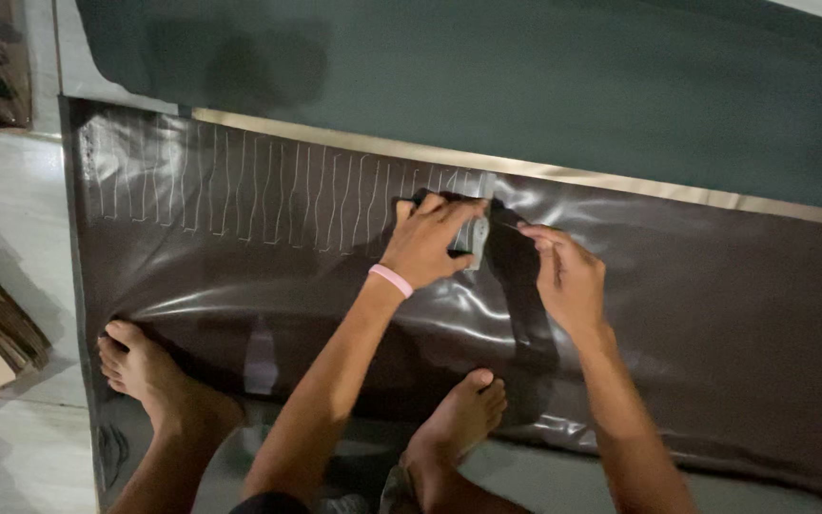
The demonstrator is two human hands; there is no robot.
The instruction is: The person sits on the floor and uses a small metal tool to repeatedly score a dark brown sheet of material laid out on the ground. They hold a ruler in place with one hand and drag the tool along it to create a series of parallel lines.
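A dark template (476,228) is pinned flat on glossy brown sheet (677,286) by the left hand (427,243); a marker, barely seen, is pinched by the right hand (568,276); steady pressure is judged essential.

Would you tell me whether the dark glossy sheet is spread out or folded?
Spread out: the dark glossy sheet lies flat across the floor, under both feet.

Open dark sheet (715,314) lies right of the hands; two bare feet (145,371) block the near edge
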